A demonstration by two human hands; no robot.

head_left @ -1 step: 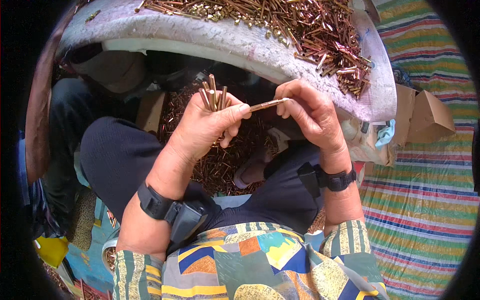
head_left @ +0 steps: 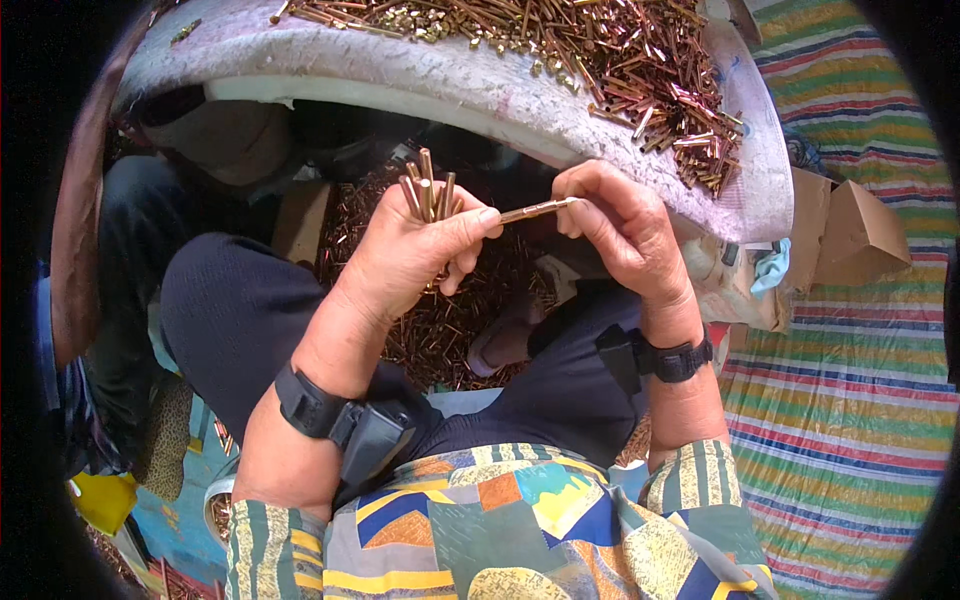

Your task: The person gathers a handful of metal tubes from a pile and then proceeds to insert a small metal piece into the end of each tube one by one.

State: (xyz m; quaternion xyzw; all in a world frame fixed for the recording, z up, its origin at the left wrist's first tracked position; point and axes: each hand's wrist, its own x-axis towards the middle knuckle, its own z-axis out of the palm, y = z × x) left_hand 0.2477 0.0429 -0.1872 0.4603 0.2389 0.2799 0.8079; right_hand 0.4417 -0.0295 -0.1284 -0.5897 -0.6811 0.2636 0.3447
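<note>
- Head view: slim copper-gold tube [head_left: 535, 210] is held between the hands, right end slightly raised, over the dark space in front of the pale table [head_left: 420, 90]
- Left hand [head_left: 405, 240]: nearly closed, tube's near end pinched at the thumb tip, bundle of similar tubes [head_left: 427, 200] gripped upright behind the thumb
- Right hand [head_left: 622, 225]: thumb and forefinger closed on the tube's far end, other fingers curled; a whitish bit shows at the pinch, can't tell what
- Handling, judged by looks: light, stiff, smooth and probably slippery; walls may dent; best taken near the ends with fingertips, bundle held low so nothing is shed
- Edges: right knuckles are set close to the table rim; a heap of loose tubes [head_left: 660, 90] is piled near that rim, easily knocked
- Room: more is left below, toward the lap, above the tube pile [head_left: 440, 345] between the legs
</note>
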